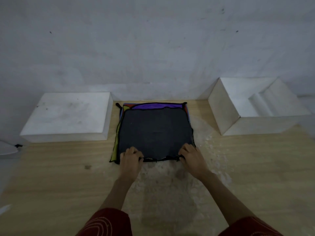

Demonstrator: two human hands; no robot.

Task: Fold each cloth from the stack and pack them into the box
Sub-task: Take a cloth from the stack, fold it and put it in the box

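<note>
The stack of cloths point(150, 105) lies in the middle of the wooden table point(51, 176), pushed toward the far wall. A dark cloth point(156, 132) lies on top, with purple, red and yellow edges showing beneath it at the far and left sides.

The left hand point(130, 159) is at the near left corner of the dark cloth and the right hand point(190, 157) at the near right corner. The fingers of both hands are curled over the near hem and appear to pinch it.

The whole cloth stretches away from the hands toward the wall. Its held edge runs left to right, so a first fold would likely carry that hem straight to the far edge, both hands moving evenly.

The open white box point(221, 109) stands at the far right, closer to the right hand. A flat white block point(68, 114) sits at the far left.
</note>
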